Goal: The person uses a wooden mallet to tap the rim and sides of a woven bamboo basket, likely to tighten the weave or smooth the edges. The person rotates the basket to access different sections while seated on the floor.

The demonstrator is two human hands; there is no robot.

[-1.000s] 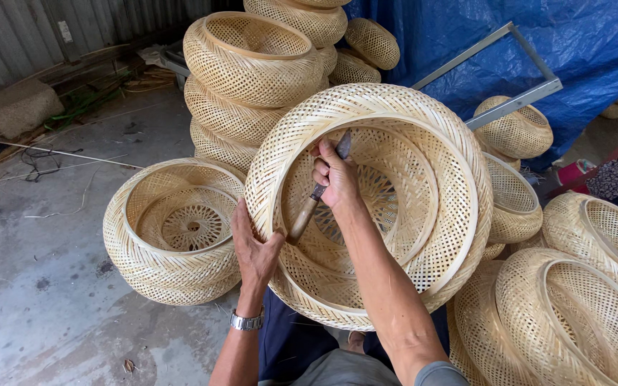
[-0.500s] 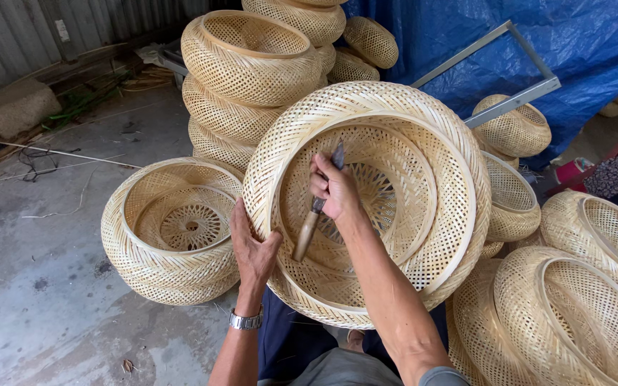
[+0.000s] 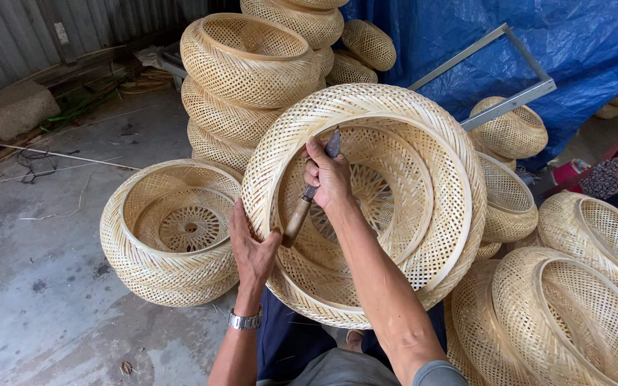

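The right hand is wrapped tight around a knife with a wooden handle, inside a big round woven basket tipped up in the middle. The left hand grips the basket's near left rim, fingers curled over it. Another basket sits on the floor just to the left.

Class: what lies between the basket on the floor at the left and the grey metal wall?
In the head view, only bare concrete floor separates that basket from the wall, with wires and scraps.
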